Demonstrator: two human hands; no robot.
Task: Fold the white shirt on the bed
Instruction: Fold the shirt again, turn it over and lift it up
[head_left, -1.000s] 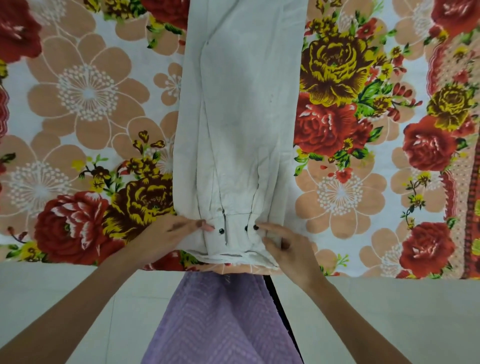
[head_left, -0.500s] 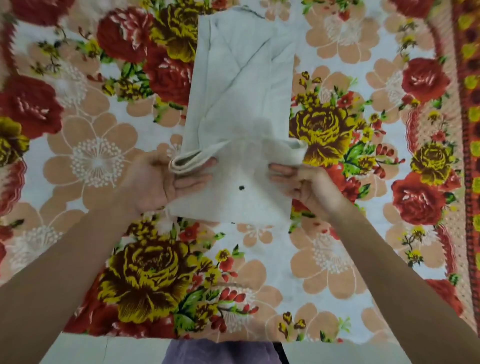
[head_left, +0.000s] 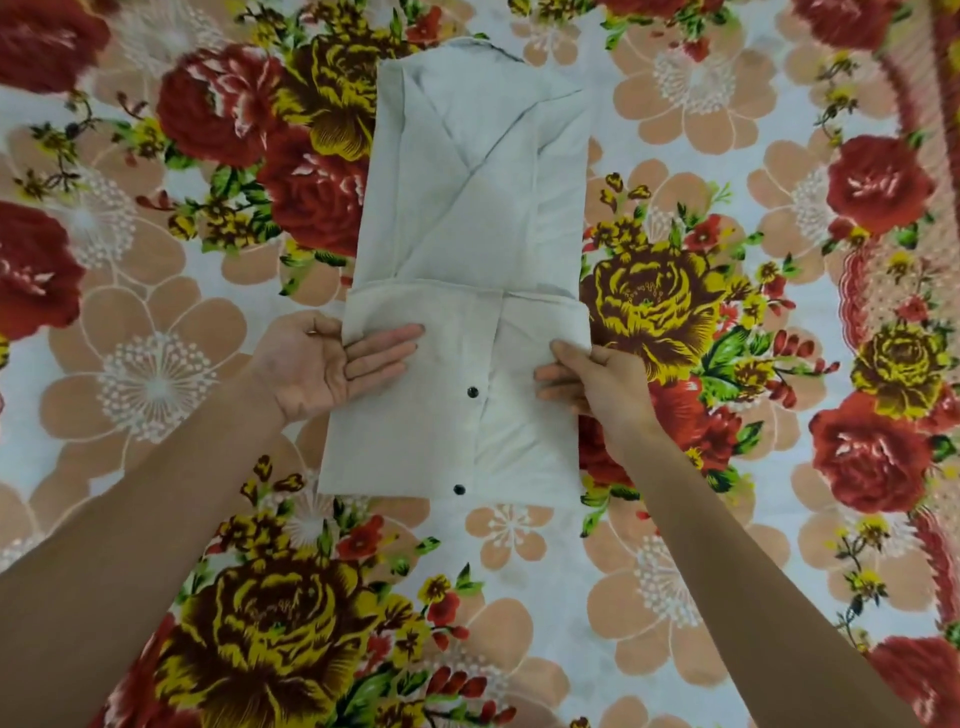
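The white shirt (head_left: 467, 218) lies lengthwise on the floral bed sheet, sleeves folded in. Its near part is doubled over into a flap with two dark buttons (head_left: 471, 391) showing. My left hand (head_left: 332, 364) is palm up at the flap's left edge, with its fingers flat on the cloth and the thumb at the edge. My right hand (head_left: 587, 379) pinches the flap's right edge, thumb on top. The flap's far edge runs straight across the shirt's middle.
The bed sheet (head_left: 156, 374), printed with red, yellow and peach flowers, fills the view on all sides of the shirt. A patterned red border (head_left: 930, 322) runs down the far right.
Both hands lifted the shirt's near hem off the bed edge and carried it away from me. The hem now lies folded over the shirt's middle. The view has moved forward over the bed.
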